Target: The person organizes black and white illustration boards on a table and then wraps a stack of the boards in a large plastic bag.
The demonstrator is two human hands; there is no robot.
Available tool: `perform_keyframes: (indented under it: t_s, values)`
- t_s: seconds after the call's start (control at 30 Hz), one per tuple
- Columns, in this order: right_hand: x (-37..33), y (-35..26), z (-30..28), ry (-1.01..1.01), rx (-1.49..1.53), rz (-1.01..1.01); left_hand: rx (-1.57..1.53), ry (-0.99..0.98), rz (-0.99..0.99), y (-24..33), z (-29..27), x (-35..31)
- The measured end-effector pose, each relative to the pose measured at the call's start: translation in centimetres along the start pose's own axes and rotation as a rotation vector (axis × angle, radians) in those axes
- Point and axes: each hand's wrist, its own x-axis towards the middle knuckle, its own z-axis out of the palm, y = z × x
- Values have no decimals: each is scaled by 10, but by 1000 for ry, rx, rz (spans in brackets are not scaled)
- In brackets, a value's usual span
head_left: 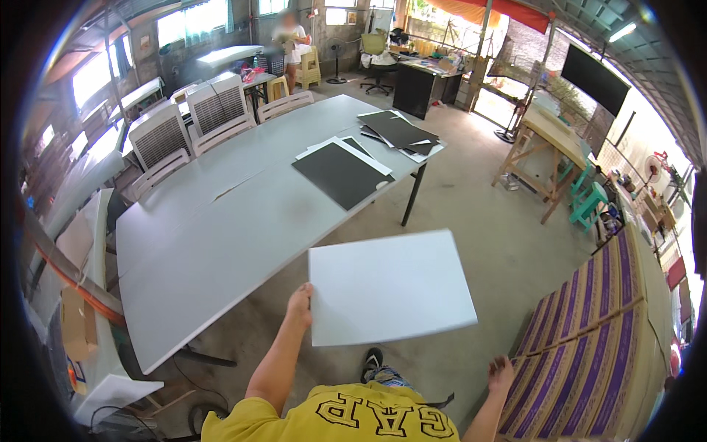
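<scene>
White rectangular sheet (392,287) hangs over the floor in front of the person, just right of the long grey table (243,221) as pictured. Its left edge is gripped by the left hand (300,303), closed around it; the right hand (501,373) is apart from it, loosely open with fingers part curled, apparently empty. Held from one side only, the sheet could droop or swing at its unsupported right end, or slip if that grip loosened. Its upper left corner might catch the table's near edge and crease. The right hand is near the purple-striped cartons (589,331); whether it touches them cannot be told, but a careless swing could knock it there. On the table, the nearer dark sheet (340,175) lies close to the edge, so a brush could dislodge it.
</scene>
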Motion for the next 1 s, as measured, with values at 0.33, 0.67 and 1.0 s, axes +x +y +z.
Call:
perform_keyframes:
  t_s: [0.33,0.67,1.0]
  values:
    - [175,-7,503,-858,-811,-302,-234,516,603,180,-19,102]
    - [245,91,715,-664,-1521,-1166,558,1274,1121,300,54,229]
    - [271,64,747,-751,-1582,-734,1143,1124,1364,313,181,339]
